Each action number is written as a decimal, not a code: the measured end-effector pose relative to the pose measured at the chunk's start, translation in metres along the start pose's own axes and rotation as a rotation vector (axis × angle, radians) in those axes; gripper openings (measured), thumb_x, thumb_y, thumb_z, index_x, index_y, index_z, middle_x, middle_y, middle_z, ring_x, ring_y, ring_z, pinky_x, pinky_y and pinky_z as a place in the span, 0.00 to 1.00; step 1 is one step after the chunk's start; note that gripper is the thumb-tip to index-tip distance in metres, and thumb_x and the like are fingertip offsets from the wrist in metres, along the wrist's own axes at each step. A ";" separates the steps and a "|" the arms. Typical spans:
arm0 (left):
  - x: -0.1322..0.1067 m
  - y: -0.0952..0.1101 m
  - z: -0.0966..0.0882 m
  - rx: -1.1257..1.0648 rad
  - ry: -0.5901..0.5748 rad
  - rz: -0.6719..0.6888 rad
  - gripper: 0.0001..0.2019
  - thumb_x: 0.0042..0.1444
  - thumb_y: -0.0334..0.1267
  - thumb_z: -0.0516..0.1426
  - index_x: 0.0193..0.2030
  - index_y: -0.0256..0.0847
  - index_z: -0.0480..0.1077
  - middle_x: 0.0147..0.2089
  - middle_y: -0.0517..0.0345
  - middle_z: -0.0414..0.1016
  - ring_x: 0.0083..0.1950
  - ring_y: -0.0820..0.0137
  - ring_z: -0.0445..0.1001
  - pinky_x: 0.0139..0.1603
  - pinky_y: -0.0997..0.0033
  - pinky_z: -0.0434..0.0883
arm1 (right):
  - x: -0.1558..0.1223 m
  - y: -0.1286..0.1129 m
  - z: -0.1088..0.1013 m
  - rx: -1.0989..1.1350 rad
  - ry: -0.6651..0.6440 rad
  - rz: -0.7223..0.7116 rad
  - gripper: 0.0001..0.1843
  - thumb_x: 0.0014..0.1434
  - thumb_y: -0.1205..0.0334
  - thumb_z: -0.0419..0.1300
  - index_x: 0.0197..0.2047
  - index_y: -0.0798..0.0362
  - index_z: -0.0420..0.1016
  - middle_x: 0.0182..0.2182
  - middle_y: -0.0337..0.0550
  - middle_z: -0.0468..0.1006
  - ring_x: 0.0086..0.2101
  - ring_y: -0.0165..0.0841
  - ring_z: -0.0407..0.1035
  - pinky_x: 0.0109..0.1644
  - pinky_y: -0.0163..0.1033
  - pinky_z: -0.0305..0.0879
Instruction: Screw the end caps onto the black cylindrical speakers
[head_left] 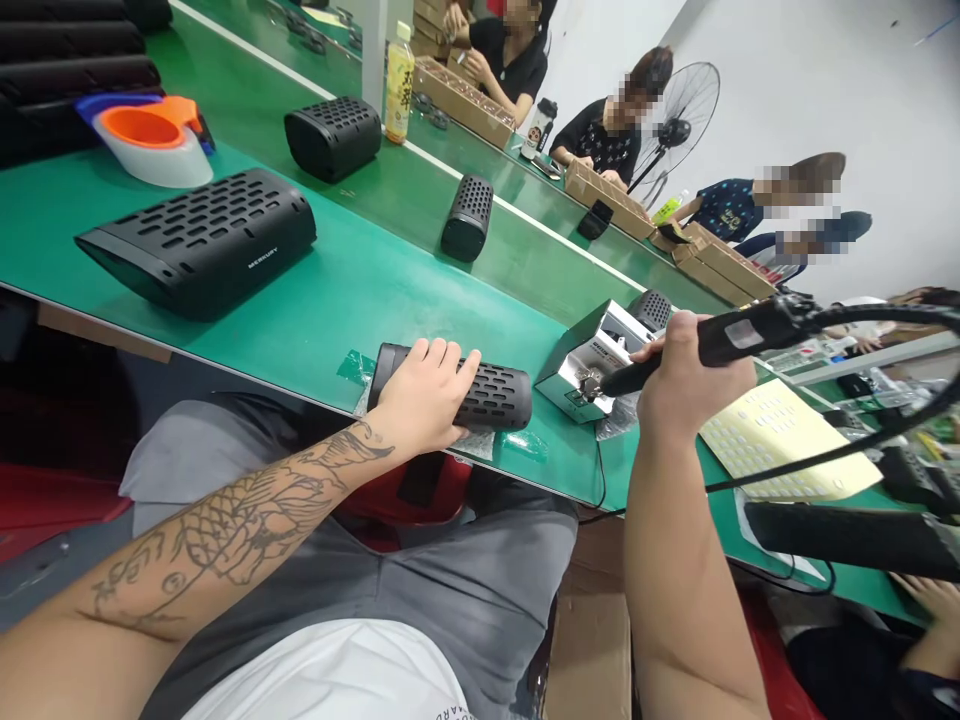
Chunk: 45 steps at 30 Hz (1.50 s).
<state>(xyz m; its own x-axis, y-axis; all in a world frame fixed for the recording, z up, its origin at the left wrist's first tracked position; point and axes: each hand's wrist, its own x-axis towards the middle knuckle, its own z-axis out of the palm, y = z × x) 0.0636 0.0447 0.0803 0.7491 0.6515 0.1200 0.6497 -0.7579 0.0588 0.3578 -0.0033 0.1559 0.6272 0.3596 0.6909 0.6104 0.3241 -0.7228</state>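
Observation:
Near the bench's front edge, my left hand is wrapped over a black speaker housing with a slotted grille. The housing lies on a clear plastic pad taped to the green bench. My right hand grips a black electric screwdriver, whose cable runs off to the right. Its tip points down-left at the front of a silver screw feeder box and seems to touch it. The exact contact at the tip is too small to make out.
To the left stand a larger black speaker housing and an orange-and-white tape dispenser. Farther back are more housings and a drink bottle. A yellow perforated tray lies right. Co-workers sit across the belt.

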 end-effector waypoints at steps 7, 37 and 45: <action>0.007 -0.014 -0.015 -0.109 -0.033 -0.096 0.42 0.86 0.63 0.53 0.93 0.34 0.66 0.71 0.28 0.85 0.70 0.38 0.84 0.72 0.43 0.70 | 0.002 0.045 -0.008 -0.024 0.068 0.033 0.26 0.63 0.35 0.79 0.37 0.43 0.74 0.20 0.29 0.76 0.20 0.38 0.75 0.28 0.47 0.80; 0.021 -0.056 -0.020 -0.415 -0.148 -0.421 0.36 0.82 0.64 0.54 0.85 0.47 0.77 0.73 0.43 0.91 0.74 0.40 0.89 0.71 0.49 0.82 | -0.104 -0.088 0.074 0.508 -0.507 0.208 0.28 0.63 0.39 0.87 0.40 0.45 0.77 0.22 0.26 0.76 0.19 0.29 0.71 0.27 0.39 0.82; 0.023 -0.057 -0.023 -0.441 -0.180 -0.437 0.36 0.81 0.64 0.55 0.86 0.50 0.78 0.77 0.46 0.89 0.78 0.41 0.86 0.77 0.50 0.81 | -0.104 -0.079 0.072 0.501 -0.610 0.177 0.26 0.67 0.40 0.85 0.41 0.44 0.76 0.23 0.27 0.77 0.19 0.29 0.70 0.29 0.39 0.83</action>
<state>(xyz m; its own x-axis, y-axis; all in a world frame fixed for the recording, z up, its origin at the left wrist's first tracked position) 0.0412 0.1022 0.1030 0.4618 0.8700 -0.1727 0.8146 -0.3390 0.4706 0.2094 -0.0038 0.1403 0.2309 0.8096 0.5397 0.1470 0.5193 -0.8419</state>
